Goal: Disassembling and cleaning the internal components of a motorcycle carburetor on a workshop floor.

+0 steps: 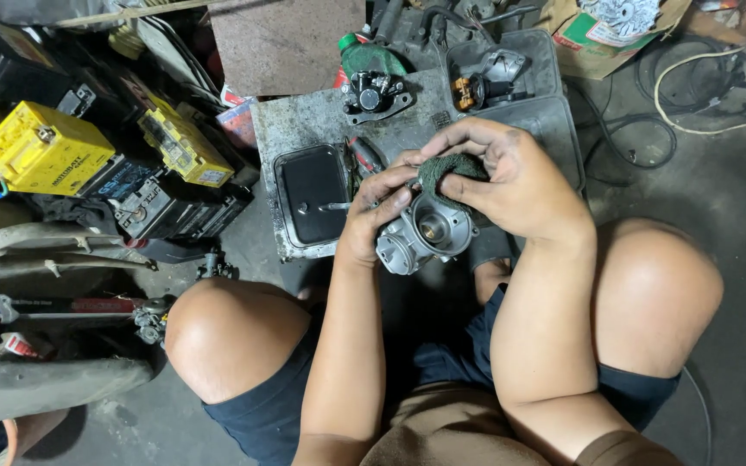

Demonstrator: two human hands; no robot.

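While both hands work, the metal part (425, 235) is half hidden.
Left hand (373, 216) grips its side; right hand (511, 185) fingers (464, 185) pinch a green rag (444, 168) above it.

Bare floor (736, 216) to the right is free; batteries (41, 147) crowd left, prob. cluttered tray (304, 121) ahead.

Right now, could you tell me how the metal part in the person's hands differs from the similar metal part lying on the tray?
The held metal part is light silver-grey, while the part on the tray looks dark, nearly black. The held one is gripped by the left hand and wiped with a green cloth by the right hand; the tray one lies untouched. The held one shows a round open bore. Both are small machined engine components.
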